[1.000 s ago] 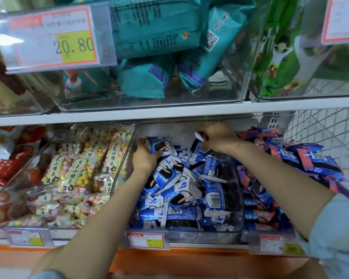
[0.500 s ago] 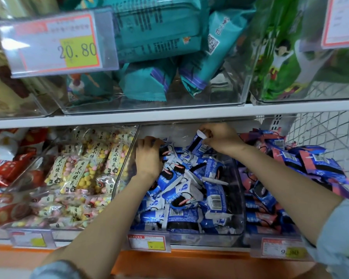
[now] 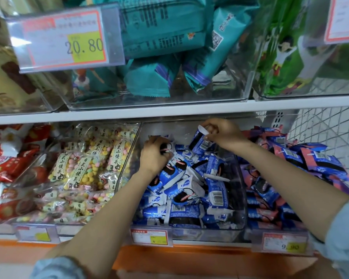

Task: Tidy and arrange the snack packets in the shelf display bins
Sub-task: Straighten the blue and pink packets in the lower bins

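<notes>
A clear plastic bin (image 3: 242, 200) on the lower shelf holds a loose heap of blue-and-white cookie packets (image 3: 189, 190). My left hand (image 3: 154, 156) reaches into the back left of the bin, its fingers curled round one blue-and-white packet (image 3: 166, 147). My right hand (image 3: 223, 132) is at the back of the bin and pinches the top edge of another packet (image 3: 199, 140), which stands tilted above the heap.
To the left is a bin of pastel ball snacks (image 3: 89, 168), then red packets (image 3: 6, 162). To the right lie blue-and-pink packets (image 3: 302, 158) beside a wire mesh wall (image 3: 330, 125). The upper shelf edge (image 3: 169, 112) carries bins of teal packets (image 3: 169, 57) and green packets (image 3: 280, 57).
My right hand has lifted its packet slightly at the back of the bin. My left hand has moved a little right and closed round a packet.
</notes>
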`<state>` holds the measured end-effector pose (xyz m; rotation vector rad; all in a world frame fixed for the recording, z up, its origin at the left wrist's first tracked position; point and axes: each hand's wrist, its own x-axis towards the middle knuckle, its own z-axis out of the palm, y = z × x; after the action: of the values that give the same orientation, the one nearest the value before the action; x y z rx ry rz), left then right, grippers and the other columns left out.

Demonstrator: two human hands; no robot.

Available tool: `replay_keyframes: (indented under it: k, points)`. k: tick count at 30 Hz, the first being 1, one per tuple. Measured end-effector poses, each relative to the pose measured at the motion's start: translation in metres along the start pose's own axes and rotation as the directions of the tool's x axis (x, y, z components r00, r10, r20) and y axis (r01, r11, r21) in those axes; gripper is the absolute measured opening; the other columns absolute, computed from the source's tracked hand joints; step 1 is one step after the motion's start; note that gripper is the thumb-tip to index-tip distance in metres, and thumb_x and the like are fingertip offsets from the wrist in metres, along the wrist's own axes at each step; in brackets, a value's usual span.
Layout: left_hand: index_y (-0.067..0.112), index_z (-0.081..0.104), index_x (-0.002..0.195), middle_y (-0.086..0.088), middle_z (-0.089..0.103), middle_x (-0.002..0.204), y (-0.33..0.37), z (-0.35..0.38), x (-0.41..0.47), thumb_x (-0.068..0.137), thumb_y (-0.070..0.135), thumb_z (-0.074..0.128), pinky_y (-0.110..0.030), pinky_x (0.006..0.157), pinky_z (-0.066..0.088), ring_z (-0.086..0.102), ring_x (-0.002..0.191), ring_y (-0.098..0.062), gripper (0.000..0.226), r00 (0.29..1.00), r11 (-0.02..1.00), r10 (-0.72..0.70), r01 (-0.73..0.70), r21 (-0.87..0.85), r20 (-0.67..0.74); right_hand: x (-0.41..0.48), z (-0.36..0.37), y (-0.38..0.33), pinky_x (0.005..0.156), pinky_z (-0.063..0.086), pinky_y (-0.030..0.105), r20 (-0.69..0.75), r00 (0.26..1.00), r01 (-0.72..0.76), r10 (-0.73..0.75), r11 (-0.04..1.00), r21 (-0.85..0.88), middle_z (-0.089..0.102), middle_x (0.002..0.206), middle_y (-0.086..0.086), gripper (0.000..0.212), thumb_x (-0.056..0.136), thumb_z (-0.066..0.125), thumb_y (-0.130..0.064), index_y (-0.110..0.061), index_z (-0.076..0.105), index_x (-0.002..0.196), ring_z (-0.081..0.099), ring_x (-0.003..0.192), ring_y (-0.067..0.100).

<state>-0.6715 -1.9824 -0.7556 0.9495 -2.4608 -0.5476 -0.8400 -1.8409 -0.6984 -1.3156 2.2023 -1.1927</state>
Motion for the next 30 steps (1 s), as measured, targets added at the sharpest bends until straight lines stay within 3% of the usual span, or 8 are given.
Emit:
replay_keyframes:
  k: [5, 7, 10, 16, 19, 23, 25, 30]
  points:
    - [0.027, 0.062, 0.111, -0.002, 0.061, 0.117, 0.006, -0.001, -0.005, 0.073, 0.044, 0.072, -0.042, 0.092, 0.048, 0.056, 0.108, -0.025, 0.043, 1.000, 0.998, 0.016, -0.015, -0.068, 0.025, -0.009, -0.004, -0.003, 0.059, 0.038, 0.020, 0.009, 0.999, 0.030, -0.031, 0.993, 0.115, 0.048, 0.069, -0.003, 0.022, 0.080, 0.066, 0.003, -0.012, 0.052, 0.088, 0.044, 0.058, 0.005]
    - [0.020, 0.062, 0.113, 0.001, 0.062, 0.115, 0.018, -0.005, -0.008, 0.076, 0.039, 0.072, -0.030, 0.091, 0.049, 0.057, 0.104, -0.016, 0.042, 0.998, 0.980, 0.057, -0.055, -0.193, 0.007, -0.013, -0.005, -0.004, 0.058, 0.036, 0.018, 0.025, 0.998, 0.048, -0.052, 0.991, 0.124, 0.044, 0.064, -0.006, 0.026, 0.080, 0.063, 0.007, -0.014, 0.049, 0.077, 0.040, 0.051, -0.001]
    - [0.014, 0.055, 0.118, 0.002, 0.063, 0.108, 0.042, -0.014, -0.019, 0.084, 0.028, 0.067, -0.006, 0.070, 0.046, 0.059, 0.095, -0.004, 0.039, 0.993, 0.877, 0.027, 0.034, -0.480, 0.119, -0.016, -0.006, -0.005, 0.058, 0.038, 0.015, 0.038, 0.997, 0.065, -0.071, 0.990, 0.124, 0.050, 0.066, -0.006, 0.030, 0.078, 0.060, 0.011, -0.017, 0.052, 0.071, 0.046, 0.056, -0.002]
    - [0.007, 0.054, 0.110, -0.003, 0.062, 0.077, 0.058, -0.024, -0.032, 0.091, 0.030, 0.055, -0.020, 0.058, 0.045, 0.060, 0.053, 0.001, 0.030, 0.960, 0.737, -0.057, 0.226, -0.637, 0.274, -0.021, -0.011, -0.009, 0.062, 0.047, 0.015, -0.021, 0.998, 0.055, -0.051, 0.923, 0.381, 0.061, 0.076, 0.002, 0.041, 0.077, 0.067, 0.009, -0.017, 0.055, 0.107, 0.060, 0.062, 0.002]
    - [0.009, 0.057, 0.104, -0.007, 0.058, 0.084, 0.056, -0.029, -0.033, 0.090, 0.030, 0.058, -0.025, 0.067, 0.048, 0.058, 0.059, -0.006, 0.025, 0.954, 0.682, -0.055, 0.252, -0.686, 0.295, -0.028, -0.012, -0.011, 0.064, 0.048, 0.010, -0.025, 0.999, 0.053, -0.047, 0.940, 0.338, 0.063, 0.074, 0.001, 0.037, 0.078, 0.066, 0.009, -0.013, 0.057, 0.107, 0.060, 0.062, -0.004]
    - [-0.002, 0.053, 0.111, 0.003, 0.051, 0.065, 0.052, -0.028, -0.032, 0.085, 0.028, 0.065, -0.029, 0.067, 0.051, 0.057, 0.049, -0.005, 0.041, 0.959, 0.649, -0.114, 0.269, -0.712, 0.258, -0.037, -0.010, -0.016, 0.060, 0.043, 0.010, -0.109, 0.989, 0.117, -0.098, 0.975, 0.188, 0.059, 0.077, -0.001, 0.031, 0.080, 0.065, 0.007, -0.023, 0.058, 0.084, 0.054, 0.061, 0.001]
    - [-0.002, 0.050, 0.112, 0.000, 0.052, 0.071, 0.052, -0.029, -0.034, 0.083, 0.028, 0.067, -0.035, 0.071, 0.051, 0.060, 0.052, -0.006, 0.045, 0.958, 0.649, -0.103, 0.267, -0.713, 0.266, -0.046, -0.004, -0.022, 0.061, 0.047, 0.015, 0.012, 0.989, 0.148, -0.150, 0.983, 0.109, 0.063, 0.087, 0.002, 0.022, 0.080, 0.071, -0.008, -0.022, 0.062, 0.095, 0.059, 0.066, 0.008]
    - [0.006, 0.053, 0.107, -0.008, 0.065, 0.093, 0.060, -0.040, -0.045, 0.092, 0.024, 0.051, -0.021, 0.070, 0.057, 0.068, 0.072, -0.012, 0.023, 0.946, 0.517, 0.002, 0.276, -0.810, 0.324, -0.057, 0.006, -0.031, 0.082, 0.053, 0.030, 0.163, 0.982, 0.071, -0.097, 0.985, 0.160, 0.060, 0.109, -0.004, 0.048, 0.073, 0.078, -0.023, -0.026, 0.054, 0.115, 0.067, 0.085, 0.016]
